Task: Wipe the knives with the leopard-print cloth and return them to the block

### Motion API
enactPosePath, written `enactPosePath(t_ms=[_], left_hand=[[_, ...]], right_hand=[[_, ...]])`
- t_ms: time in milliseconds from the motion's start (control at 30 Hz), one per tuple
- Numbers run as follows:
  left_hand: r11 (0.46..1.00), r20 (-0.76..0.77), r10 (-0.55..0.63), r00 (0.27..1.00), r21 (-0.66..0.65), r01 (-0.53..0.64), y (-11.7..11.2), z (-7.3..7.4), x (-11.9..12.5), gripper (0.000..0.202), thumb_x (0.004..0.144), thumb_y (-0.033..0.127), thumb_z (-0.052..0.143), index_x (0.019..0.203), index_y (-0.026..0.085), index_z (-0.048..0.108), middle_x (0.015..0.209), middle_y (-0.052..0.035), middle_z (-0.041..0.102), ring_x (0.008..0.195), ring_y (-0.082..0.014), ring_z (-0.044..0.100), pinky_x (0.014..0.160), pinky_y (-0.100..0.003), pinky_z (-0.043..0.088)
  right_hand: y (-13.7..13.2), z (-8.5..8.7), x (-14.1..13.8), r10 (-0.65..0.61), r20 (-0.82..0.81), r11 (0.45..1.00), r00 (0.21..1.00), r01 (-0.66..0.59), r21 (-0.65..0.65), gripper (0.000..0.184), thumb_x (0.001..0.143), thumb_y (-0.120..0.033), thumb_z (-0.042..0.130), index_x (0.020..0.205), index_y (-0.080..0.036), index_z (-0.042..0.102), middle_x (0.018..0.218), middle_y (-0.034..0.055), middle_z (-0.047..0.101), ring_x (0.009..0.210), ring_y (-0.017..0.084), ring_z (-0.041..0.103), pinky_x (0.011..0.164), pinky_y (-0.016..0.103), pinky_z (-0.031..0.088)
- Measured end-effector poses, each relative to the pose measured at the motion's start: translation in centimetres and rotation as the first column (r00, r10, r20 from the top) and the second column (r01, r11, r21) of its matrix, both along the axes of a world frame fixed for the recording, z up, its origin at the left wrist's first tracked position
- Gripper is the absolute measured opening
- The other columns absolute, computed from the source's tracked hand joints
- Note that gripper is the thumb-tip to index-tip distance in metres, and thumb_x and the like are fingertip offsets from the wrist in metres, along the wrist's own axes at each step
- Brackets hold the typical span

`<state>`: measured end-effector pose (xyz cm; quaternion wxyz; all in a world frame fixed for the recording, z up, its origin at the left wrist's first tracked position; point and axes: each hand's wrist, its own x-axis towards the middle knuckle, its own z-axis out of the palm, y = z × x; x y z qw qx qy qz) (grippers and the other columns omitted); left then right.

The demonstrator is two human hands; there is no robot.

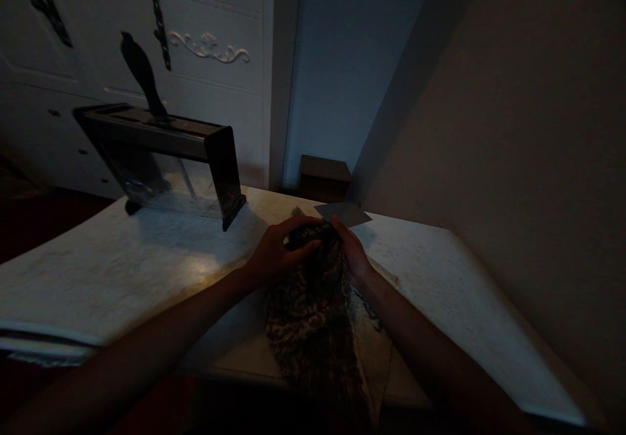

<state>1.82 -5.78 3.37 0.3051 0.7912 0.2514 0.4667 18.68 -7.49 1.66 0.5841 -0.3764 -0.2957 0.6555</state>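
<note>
My left hand (281, 252) curls its fingers over the top of a dark patterned cloth (313, 304), with its thumb pressed along the near side. My right hand (355, 252) grips the right side of the same bunched end, thumb uppermost. Between both hands the cloth is folded into a dark roll; whether it wraps something is too dim to tell. The rest of it drapes down over the table's near edge. Just beyond my fingers lies a flat grey piece (346, 213) with pointed corners. A paler patterned cloth (372, 330) shows beneath my right forearm.
A black-framed, clear-sided holder (215, 141) stands at the table's left, a dark handle (144, 76) rising from its top. The pale table (415, 278) meets a wall on the right. Behind are a white cabinet (220, 4) and a small brown box-like unit (325, 169).
</note>
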Motion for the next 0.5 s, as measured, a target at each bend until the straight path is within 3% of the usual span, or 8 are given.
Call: enactPosePath(t_ms=[333, 500], left_hand=[[0.997, 0.046, 0.079, 0.996, 0.016, -0.08, 0.41, -0.45, 0.06, 0.032, 0.081, 0.035, 0.067, 0.107, 0.017, 0.064, 0.104, -0.0069, 0.07, 0.095, -0.019, 0.067, 0.086, -0.031, 0.054], [0.995, 0.109, 0.094, 0.99, -0.029, -0.091, 0.46, -0.35, 0.18, 0.031, 0.08, 0.034, 0.069, 0.105, 0.017, 0.064, 0.106, -0.0074, 0.07, 0.096, -0.0189, 0.067, 0.086, -0.031, 0.054]], right_hand=[[0.43, -0.79, 0.4, -0.011, 0.067, 1.0, 0.998, 0.011, 0.009, 0.041, 0.077, -0.054, 0.067, 0.09, -0.015, 0.07, 0.076, 0.0042, 0.073, 0.061, 0.017, 0.066, 0.057, 0.028, 0.051], [0.69, -0.93, 0.6, -0.004, 0.1, 1.0, 0.995, 0.004, -0.009, 0.046, 0.075, -0.058, 0.067, 0.089, -0.015, 0.071, 0.073, 0.0038, 0.073, 0.061, 0.018, 0.067, 0.061, 0.029, 0.052]])
